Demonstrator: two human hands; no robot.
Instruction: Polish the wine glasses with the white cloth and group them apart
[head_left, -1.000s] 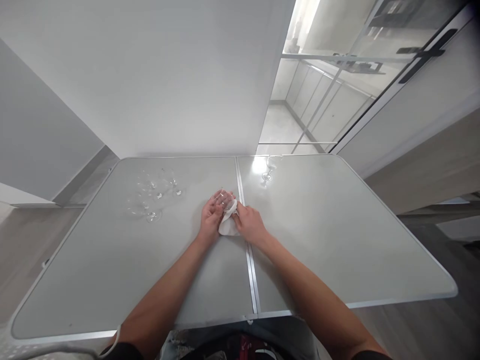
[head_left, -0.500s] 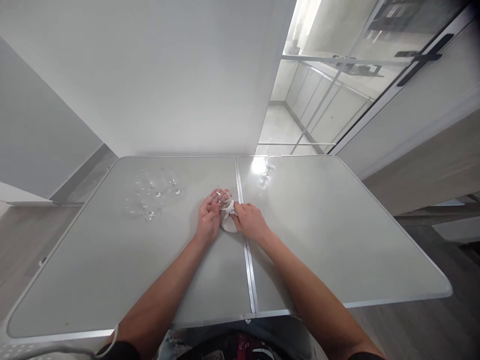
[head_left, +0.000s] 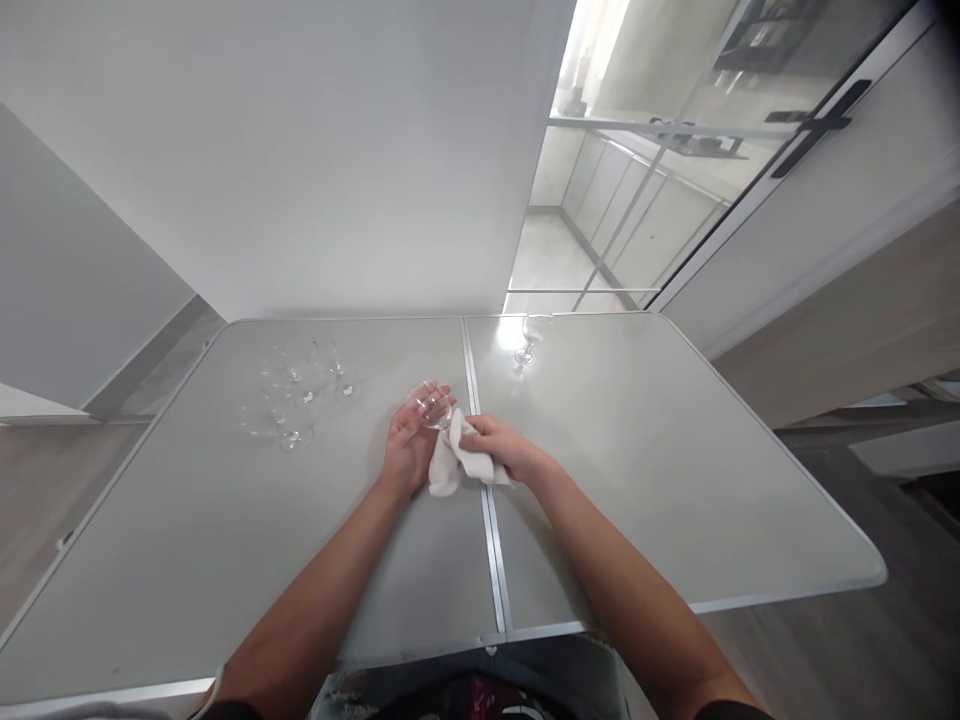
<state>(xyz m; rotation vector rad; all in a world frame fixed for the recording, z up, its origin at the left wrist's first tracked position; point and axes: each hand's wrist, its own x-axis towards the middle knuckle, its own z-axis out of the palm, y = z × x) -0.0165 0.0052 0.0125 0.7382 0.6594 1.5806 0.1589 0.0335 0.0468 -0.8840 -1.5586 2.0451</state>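
The left hand's (head_left: 406, 452) grip is closed on a glass (head_left: 427, 403), held tilted over the middle of the tabletop (head_left: 637, 480), just left of its metal strip (head_left: 491, 545). The right hand's (head_left: 504, 446) grip is clamped on a white cloth (head_left: 445, 472) touching the glass's near right end. Several glasses (head_left: 307, 397) cluster far left; a lone glass (head_left: 525, 355) sits by the far edge, right of the strip.

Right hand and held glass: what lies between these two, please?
In the head view, the cloth lies between the right hand, which grips it, and the held glass.
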